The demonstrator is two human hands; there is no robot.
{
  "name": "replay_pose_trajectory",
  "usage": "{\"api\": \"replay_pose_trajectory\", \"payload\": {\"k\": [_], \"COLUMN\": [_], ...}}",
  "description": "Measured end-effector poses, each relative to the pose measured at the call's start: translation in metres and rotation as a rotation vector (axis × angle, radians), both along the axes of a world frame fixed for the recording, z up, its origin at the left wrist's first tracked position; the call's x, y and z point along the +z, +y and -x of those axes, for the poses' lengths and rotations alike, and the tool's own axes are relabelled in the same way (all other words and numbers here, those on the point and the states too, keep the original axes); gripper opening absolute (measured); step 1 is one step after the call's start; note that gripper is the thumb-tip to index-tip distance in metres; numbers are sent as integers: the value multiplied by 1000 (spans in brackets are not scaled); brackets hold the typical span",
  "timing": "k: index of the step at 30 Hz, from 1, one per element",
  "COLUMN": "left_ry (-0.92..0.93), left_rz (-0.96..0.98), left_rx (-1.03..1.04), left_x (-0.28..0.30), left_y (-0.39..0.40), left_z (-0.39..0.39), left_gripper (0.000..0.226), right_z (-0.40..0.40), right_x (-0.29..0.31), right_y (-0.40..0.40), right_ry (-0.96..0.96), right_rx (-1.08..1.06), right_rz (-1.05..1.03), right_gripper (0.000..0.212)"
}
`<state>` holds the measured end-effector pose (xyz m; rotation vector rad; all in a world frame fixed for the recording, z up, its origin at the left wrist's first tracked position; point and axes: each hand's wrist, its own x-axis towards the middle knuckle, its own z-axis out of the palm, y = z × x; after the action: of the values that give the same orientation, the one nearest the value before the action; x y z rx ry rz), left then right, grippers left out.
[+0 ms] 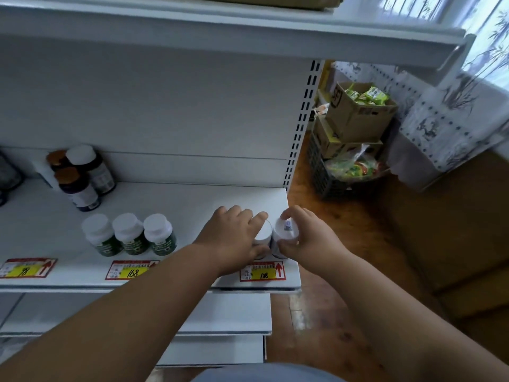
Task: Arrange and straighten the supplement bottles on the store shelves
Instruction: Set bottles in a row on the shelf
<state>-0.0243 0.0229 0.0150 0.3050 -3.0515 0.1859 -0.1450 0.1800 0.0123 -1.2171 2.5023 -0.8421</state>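
Head view looks down on a white shelf (170, 199) that runs across the frame, bare at its back and stocked only along the left and the front edge. Off its right end stand stacked cardboard boxes (355, 111) and a dark crate (325, 177) on a wooden floor (325, 321).

On the shelf, dark bottles with brown and white caps (80, 177) stand in a loose cluster at the left rear. Three green-labelled bottles (129, 234) stand upright in a tidy row near the front, above a price tag marked 168 (132, 270).

Smallest, and the business in hand, are two white-capped bottles at the front right corner, just above the tag marked 108 (263, 272). They stand upright, side by side and touching or nearly so. The left hand (234, 238) lies over the left bottle (263, 234), fingers draped across its cap and thumb at its lower front, grasping it. The right hand (305, 238) pinches the right bottle (286, 230) by its cap rim between thumb and fingertips.

Each hand already sits on its own bottle, long axes vertical, so the coming move looks like a small slide or twist to square the pair with the front edge. The right bottle stands near the shelf's open end, where an outward nudge could tip it off.
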Motion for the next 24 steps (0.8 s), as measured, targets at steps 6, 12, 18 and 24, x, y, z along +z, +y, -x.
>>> {"api": "replay_pose_trajectory", "payload": {"k": [6,12,18,24], "left_ry": [21,122,249,408], "left_rz": [-4,-117,-167,-203], "left_rx": [-4,30,183,322], "left_x": [-1,14,44,59], "left_y": [-1,-3,-39,-105], "left_z": [0,-10,-64,-144], "left_gripper": [71,87,73,59], "right_z": [-1,0,-25,-90], "right_x": [2,24,50,70], "right_y": [1,-13,-73,-171], "right_ry": [-1,130,223,178], "right_rx": [16,-69,55,270], "right_rz": [-23,47,155,207], "right_gripper": [47,44,28,32]}}
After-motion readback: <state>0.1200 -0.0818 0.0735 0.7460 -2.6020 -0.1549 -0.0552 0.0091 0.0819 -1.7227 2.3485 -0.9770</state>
